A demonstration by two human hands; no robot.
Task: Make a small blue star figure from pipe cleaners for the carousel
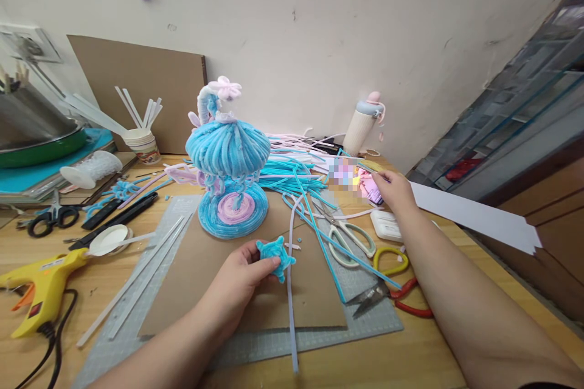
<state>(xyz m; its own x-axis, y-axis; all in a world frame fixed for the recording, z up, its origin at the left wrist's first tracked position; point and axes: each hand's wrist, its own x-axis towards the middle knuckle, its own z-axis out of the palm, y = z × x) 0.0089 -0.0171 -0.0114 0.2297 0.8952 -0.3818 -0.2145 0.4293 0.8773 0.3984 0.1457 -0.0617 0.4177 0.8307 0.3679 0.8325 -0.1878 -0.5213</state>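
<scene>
My left hand (249, 270) pinches a small light-blue star-shaped piece of fuzzy pipe cleaner (274, 255) above the cardboard sheet (219, 285). Out to the right, my right hand (398, 191) has its fingers drawn together beside a phone-like thing with a bright, partly blurred surface (367, 185); what they grip, if anything, is hidden. Behind my left hand stands a blue lamp-shaped pipe cleaner model (228, 149) with a pink flower on top and a round blue and pink base. A pale purple pipe cleaner (291, 292) lies just right of the star.
Scissors (351, 243), red-handled cutters (410, 298) and loose blue pipe cleaners (287, 176) lie right of centre and behind. A yellow glue gun (45, 292), black-handled scissors (53, 216) and a paper cup (142, 144) are left. A bottle (360, 124) stands by the wall.
</scene>
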